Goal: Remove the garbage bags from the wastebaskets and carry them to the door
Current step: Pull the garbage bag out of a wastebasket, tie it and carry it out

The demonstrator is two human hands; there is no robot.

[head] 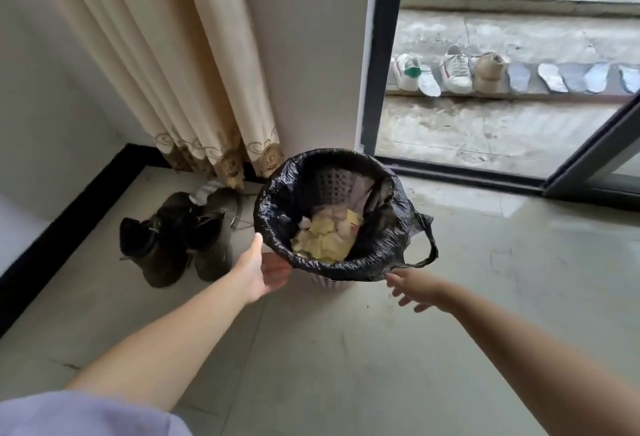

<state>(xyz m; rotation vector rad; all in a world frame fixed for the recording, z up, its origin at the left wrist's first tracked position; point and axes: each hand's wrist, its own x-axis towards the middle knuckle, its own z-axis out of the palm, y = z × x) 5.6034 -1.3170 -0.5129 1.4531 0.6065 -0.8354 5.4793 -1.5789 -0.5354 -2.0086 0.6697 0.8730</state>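
Note:
A white perforated wastebasket [329,282] stands on the tiled floor, lined with a black garbage bag [277,207] folded over its rim. Yellow and white scraps [329,238] lie at the bottom. A bag handle loop [427,248] hangs off the right side. My left hand [265,271] is open beside the basket's near-left rim, fingers straight, thumb up against the bag. Just below the near-right edge of the bag, my right hand [417,292] is open with spread fingers, its fingertips almost at the plastic.
A pair of dark boots [176,238] stands left of the basket, under a beige curtain [180,65]. An open sliding door frame [381,54] leads to a balcony with sneakers [457,70] and insoles [554,77] lined up. Bare tiles lie in front of me.

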